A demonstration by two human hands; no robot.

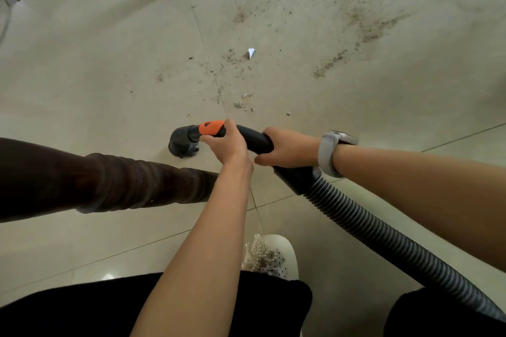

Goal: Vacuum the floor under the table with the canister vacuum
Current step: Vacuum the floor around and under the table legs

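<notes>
Now both hands grasp the vacuum's black handle low over the dusty tiled floor (315, 68).

Left hand (228, 142) grips beside the orange collar (211, 127); right hand (289, 148) is clenched round the handle (256, 139) above the ribbed hose (383, 232). Brush nozzle (182, 145) touches the floor near a dark turned table leg (123, 180); crumbs and a paper scrap (251, 52) lie beyond.

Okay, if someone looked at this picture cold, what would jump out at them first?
Probably the two hands at centre: the left hand grips the vacuum handle just behind its orange collar, and the right hand holds it further back, where the ribbed hose trails off to the lower right. Next, the brown crumbs and a white paper scrap scattered over the pale tiles beyond the brush nozzle.
</notes>
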